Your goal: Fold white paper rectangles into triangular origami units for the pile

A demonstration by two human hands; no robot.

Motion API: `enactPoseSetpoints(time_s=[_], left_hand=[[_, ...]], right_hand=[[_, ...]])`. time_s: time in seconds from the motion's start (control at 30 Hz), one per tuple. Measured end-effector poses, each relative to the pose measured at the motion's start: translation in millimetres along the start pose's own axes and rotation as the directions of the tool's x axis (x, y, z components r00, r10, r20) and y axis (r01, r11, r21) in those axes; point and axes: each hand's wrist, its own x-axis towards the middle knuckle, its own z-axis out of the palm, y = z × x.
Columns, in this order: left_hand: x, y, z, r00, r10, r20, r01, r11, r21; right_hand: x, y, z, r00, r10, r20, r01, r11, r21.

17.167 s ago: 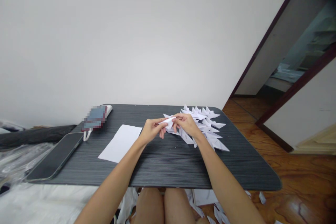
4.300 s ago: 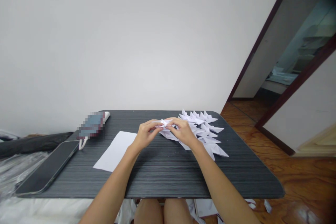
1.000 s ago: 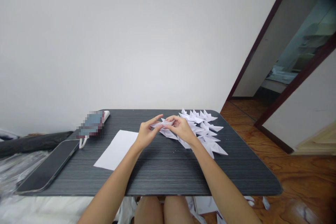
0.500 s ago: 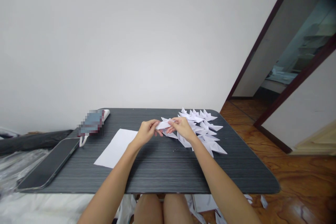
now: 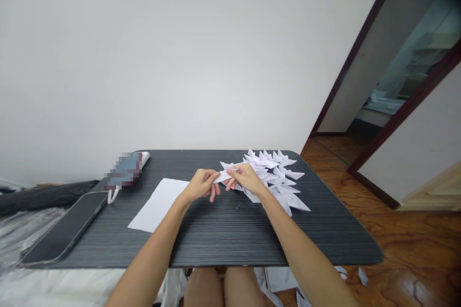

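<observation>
A small folded white paper [image 5: 224, 176] is held between both hands above the dark table. My left hand [image 5: 202, 184] pinches its left end between thumb and forefinger, the other fingers hanging below. At the right end my right hand [image 5: 245, 177] grips it with thumb and fingertips. Many folded paper boats [image 5: 284, 187] lie in a cluster beside and behind my right hand. Left of my left hand, a flat white sheet [image 5: 158, 205] rests on the table.
The black table [image 5: 230, 240] has a tablet [image 5: 65, 228] at its left edge and a blurred-out device [image 5: 125, 169] with a white cable behind it. A white wall rises behind. Paper scraps [image 5: 362, 276] lie on the wooden floor at right.
The folded paper is turned slightly between my hands. The lower fingers of my left hand have stretched downward, and my right fingers have shifted a little.
</observation>
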Motion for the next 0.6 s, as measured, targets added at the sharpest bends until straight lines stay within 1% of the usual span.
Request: enactPoseSetpoints(time_s=[0.1, 0.17, 0.23, 0.3, 0.4, 0.5, 0.6], left_hand=[[-2.6, 2.6, -4.2, 0.999, -0.031, 0.036, 0.032, 0.999, -0.016], [-3.8, 4.7, -5.8, 0.998, 0.000, 0.064, 0.002, 1.000, -0.031], [-4.2, 6.7, -6.1, 0.995, 0.049, 0.085, -0.045, 0.998, -0.051], [-4.4, 8.3, -5.3, 0.995, 0.077, 0.061, -0.074, 0.996, -0.055], [-4.8, 9.7, -3.2, 0.998, 0.062, -0.008, -0.062, 0.998, -0.014], [-5.4, 9.4, -1.5, 0.998, 0.039, -0.041, -0.036, 0.997, 0.063], [-5.3, 7.4, -1.4, 0.997, 0.049, -0.062, -0.042, 0.993, 0.110]], right_hand=[[-1.0, 1.5, -5.1, 0.998, 0.032, 0.052, -0.033, 0.999, 0.029], [-0.9, 3.0, -8.6, 0.996, 0.045, 0.082, -0.049, 0.998, 0.046], [-0.5, 4.0, -11.5, 0.996, 0.032, 0.082, -0.035, 0.999, 0.040], [-0.4, 3.7, -12.7, 0.999, -0.006, 0.052, 0.006, 1.000, 0.004], [-1.1, 1.2, -10.9, 0.998, -0.058, 0.006, 0.059, 0.996, -0.065], [-2.8, -0.6, -8.2, 0.997, -0.074, 0.026, 0.077, 0.991, -0.113], [-3.8, 0.3, -8.8, 0.994, -0.090, 0.058, 0.097, 0.985, -0.139]])
